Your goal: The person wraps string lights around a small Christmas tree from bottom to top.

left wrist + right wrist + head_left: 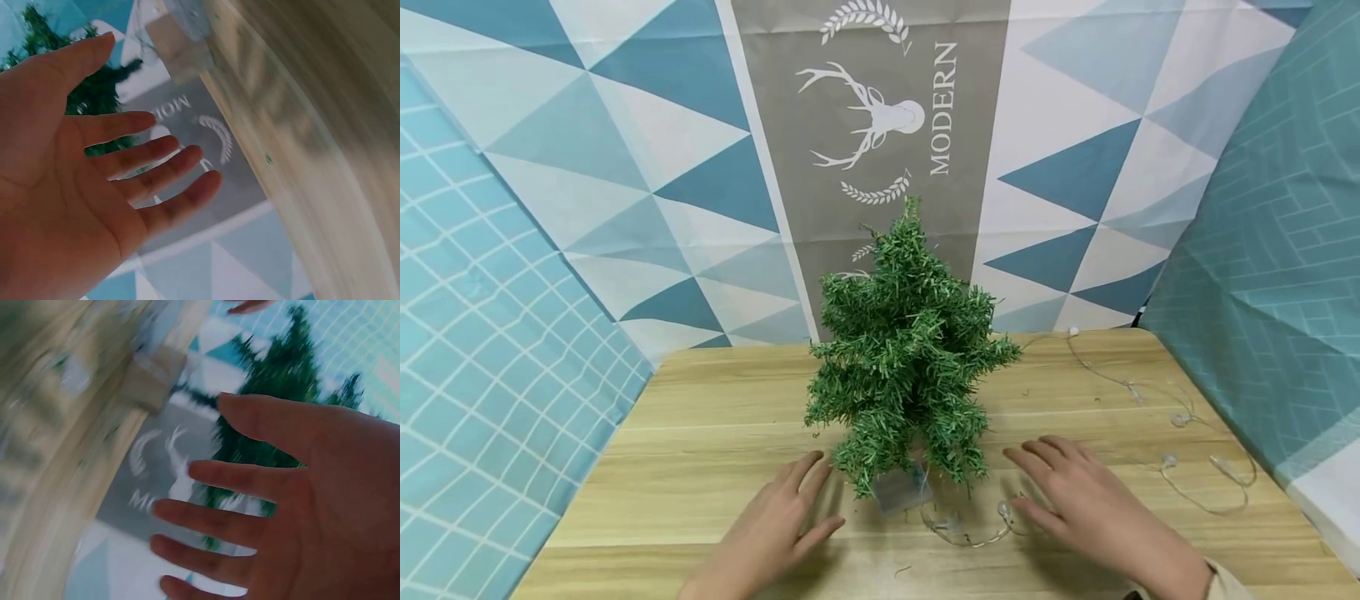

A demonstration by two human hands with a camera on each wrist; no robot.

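1. Green tree (912,358) stands upright around the middle of the table (700,433), on a pale squarish base (898,493).
2. Left hand (781,518), empty with loosely extended fingers, is near the tree's left side; the right hand (1078,500), likewise empty, is near its right.
3. Thin wire with clear beads (1004,509) lies by the base and over the table's right.
4. Behind hangs a deer-printed cloth (880,121).

Table (707,433): we've got pale wood grain
Tree (910,358): upright on it
String lights (1180,419): loops right and out front
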